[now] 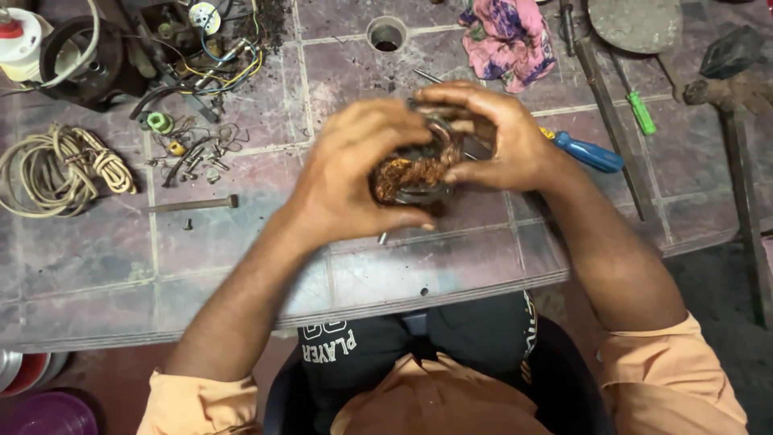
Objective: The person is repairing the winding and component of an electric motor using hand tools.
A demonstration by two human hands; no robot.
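Note:
Both my hands hold a round motor part with copper-coloured windings (412, 176) above the tiled worktop (241, 258). My left hand (350, 173) wraps around its left side from below. My right hand (493, 137) curls over its top and right side, fingertips on the metal rim. Most of the part is hidden by my fingers. A thin metal rod (427, 77) pokes out behind my right hand.
A blue-handled screwdriver (586, 151) and a green-handled one (641, 113) lie at right. A pink cloth (507, 39) lies at the back, a coiled cream cord (56, 169) at left, loose wires and small parts (201, 72) behind, a bolt (193, 205) nearby.

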